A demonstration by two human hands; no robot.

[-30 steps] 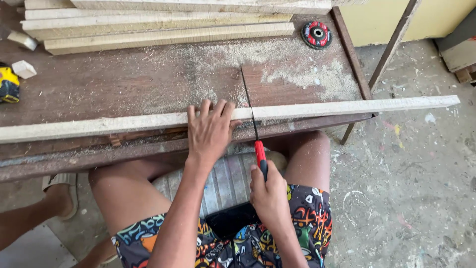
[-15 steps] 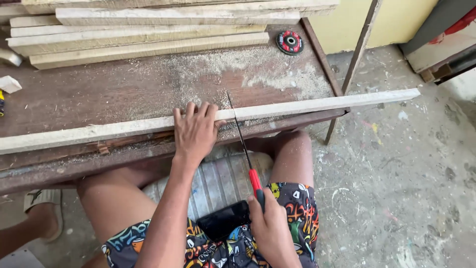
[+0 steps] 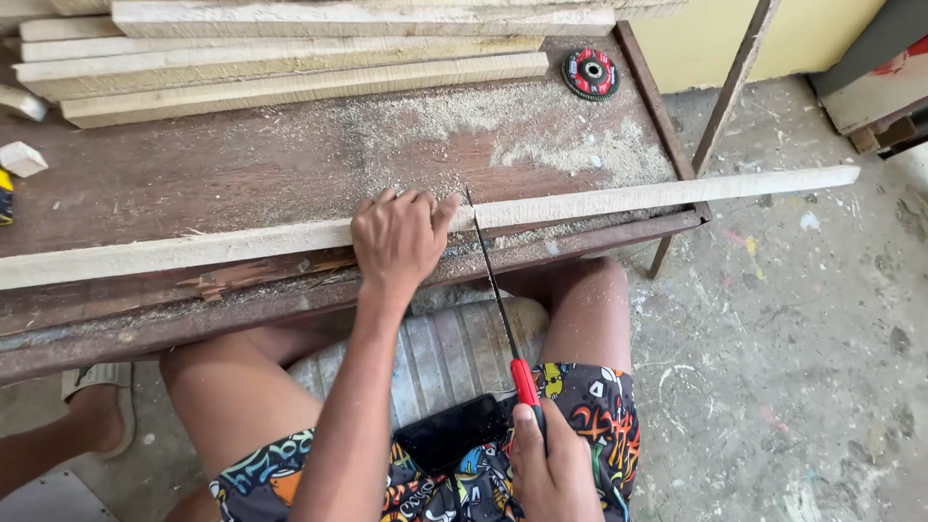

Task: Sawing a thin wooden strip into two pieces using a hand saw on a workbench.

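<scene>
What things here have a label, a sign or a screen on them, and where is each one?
Phone: lies on the person's lap, a flat dark rectangle; its screen is black and blank.
Grinding disc: lies flat at the far right end of the workbench, round, dark, with a red label ring around its centre hole.
Yellow and black tool: at the left picture edge, mostly cut off; any label is too hidden to tell.
No packages or signs show.

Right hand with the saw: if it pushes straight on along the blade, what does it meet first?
Probably the wood strip: the right hand points its saw at it, beside the left hand. Depth is uncertain.
</scene>
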